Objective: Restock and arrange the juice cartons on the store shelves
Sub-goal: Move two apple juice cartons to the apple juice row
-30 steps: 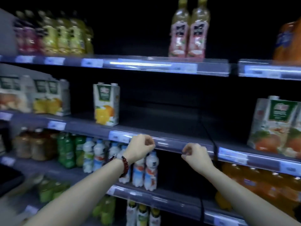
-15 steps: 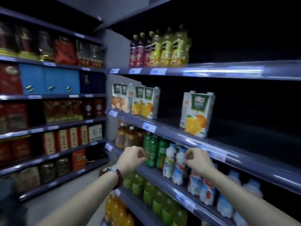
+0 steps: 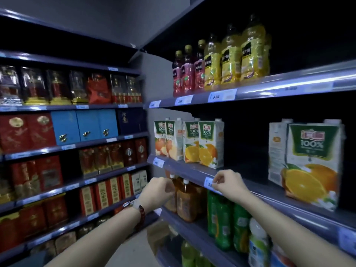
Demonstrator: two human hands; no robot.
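Note:
On the middle shelf (image 3: 248, 186), two orange juice cartons (image 3: 204, 145) stand beside two peach-coloured cartons (image 3: 168, 140) at the left end. Past a bare gap to the right, a larger-looking orange carton (image 3: 312, 166) stands with another carton (image 3: 276, 151) behind it. My left hand (image 3: 157, 191) hovers in front of the shelf below, fingers curled, holding nothing. My right hand (image 3: 229, 183) is curled at the middle shelf's front rail, its fingertips right by a price tag (image 3: 209, 183). Neither hand touches a carton.
Yellow bottles (image 3: 231, 60) and red bottles (image 3: 185, 76) fill the top shelf's left part. Brown tea bottles (image 3: 187, 202) and green bottles (image 3: 221, 220) sit below the cartons. A second shelving unit of boxed goods (image 3: 77, 128) meets this one at the corner. A cardboard box (image 3: 158, 237) lies on the floor.
The view has swung left toward the corner. Both hands slid left along the shelf rail, staying curled and holding nothing; the lone orange carton now lies to their right.

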